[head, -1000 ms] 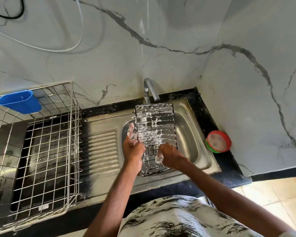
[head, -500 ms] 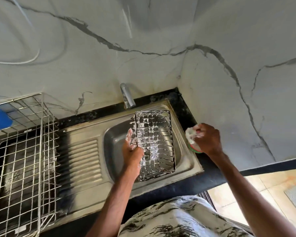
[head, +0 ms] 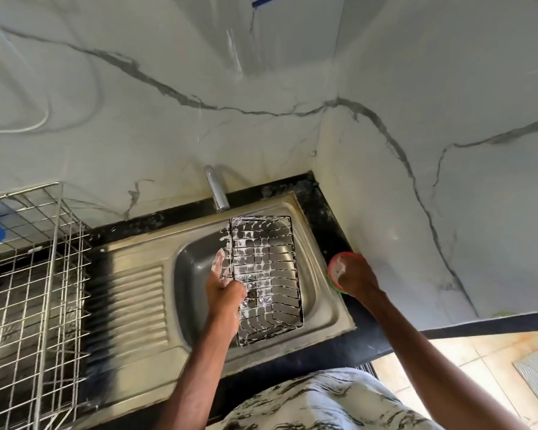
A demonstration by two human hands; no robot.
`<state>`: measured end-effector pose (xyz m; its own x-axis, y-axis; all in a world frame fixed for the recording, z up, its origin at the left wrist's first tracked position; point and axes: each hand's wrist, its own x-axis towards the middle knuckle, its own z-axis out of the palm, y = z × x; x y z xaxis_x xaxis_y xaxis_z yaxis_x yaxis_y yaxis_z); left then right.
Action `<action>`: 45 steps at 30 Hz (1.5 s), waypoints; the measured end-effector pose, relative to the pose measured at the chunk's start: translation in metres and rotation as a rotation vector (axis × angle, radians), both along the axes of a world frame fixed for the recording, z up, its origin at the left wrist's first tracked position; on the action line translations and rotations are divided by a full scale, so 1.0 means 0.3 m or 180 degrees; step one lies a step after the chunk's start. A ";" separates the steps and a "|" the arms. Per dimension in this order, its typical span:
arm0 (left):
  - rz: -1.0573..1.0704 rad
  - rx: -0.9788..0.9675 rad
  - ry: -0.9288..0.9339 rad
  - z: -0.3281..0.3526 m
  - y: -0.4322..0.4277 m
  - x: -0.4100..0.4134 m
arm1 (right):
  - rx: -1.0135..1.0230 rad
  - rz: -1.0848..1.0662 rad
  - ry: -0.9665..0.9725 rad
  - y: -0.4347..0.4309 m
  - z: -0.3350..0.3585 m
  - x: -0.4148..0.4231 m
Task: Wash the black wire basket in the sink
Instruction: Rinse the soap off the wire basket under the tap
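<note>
Kitchen corner, marble-look walls.
Grey veins cross both white faces, which meet above a black countertop; beige floor tiles lie sunlit at lower right; a white cable loops upper left.

Bright daylight from the lower right, soft motion blur, wide-angle edge bending.
</note>
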<state>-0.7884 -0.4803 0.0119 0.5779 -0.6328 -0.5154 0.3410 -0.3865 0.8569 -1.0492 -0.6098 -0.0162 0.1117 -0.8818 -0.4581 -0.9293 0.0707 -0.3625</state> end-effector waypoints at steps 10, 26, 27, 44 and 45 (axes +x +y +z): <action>-0.0756 -0.0172 -0.0629 0.069 0.020 0.128 | -0.0759 -0.0022 -0.2214 -0.055 0.292 0.261; -0.2558 -0.0338 -0.0193 -0.040 -0.070 0.430 | 0.1486 0.1613 -0.1252 -0.092 0.382 0.441; -0.2625 -0.0180 -0.0396 -0.053 -0.090 0.435 | 0.1431 0.1573 -0.1114 -0.084 0.376 0.457; -0.3845 0.0930 -0.4454 -0.199 -0.500 0.495 | 0.0607 0.0581 -0.0222 -0.110 0.197 0.550; -0.3821 0.1068 -0.4445 -0.211 -0.508 0.500 | 0.0630 0.0559 -0.0235 -0.113 0.193 0.548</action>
<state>-0.6383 -0.6328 -0.0514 0.0188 -0.9546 -0.2973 -0.9949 -0.0474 0.0891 -0.8849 -0.6437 0.0418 0.2946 -0.7401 -0.6045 -0.9051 -0.0131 -0.4250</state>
